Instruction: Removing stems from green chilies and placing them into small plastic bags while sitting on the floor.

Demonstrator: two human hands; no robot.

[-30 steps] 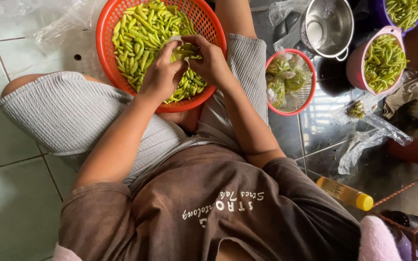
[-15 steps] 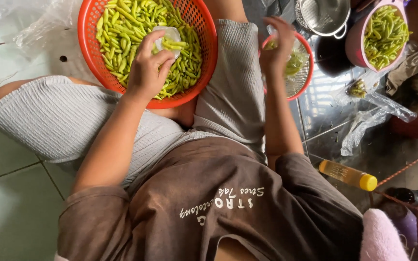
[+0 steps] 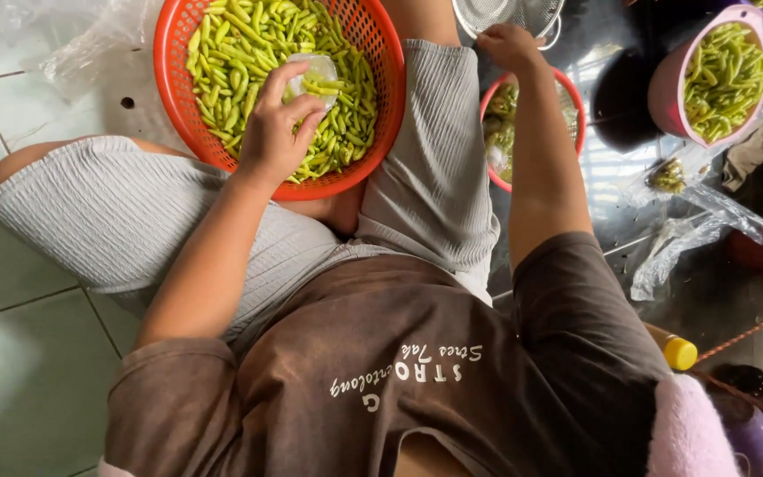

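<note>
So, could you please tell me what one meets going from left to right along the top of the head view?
Clear plastic sheet → large orange basket of green chillies → left hand → right hand → small red basket → pink bowl of green chillies.

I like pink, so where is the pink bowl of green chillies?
The pink bowl sits at the top right of the head view, on the dark floor, beyond the small red basket that the right hand reaches over.
</note>
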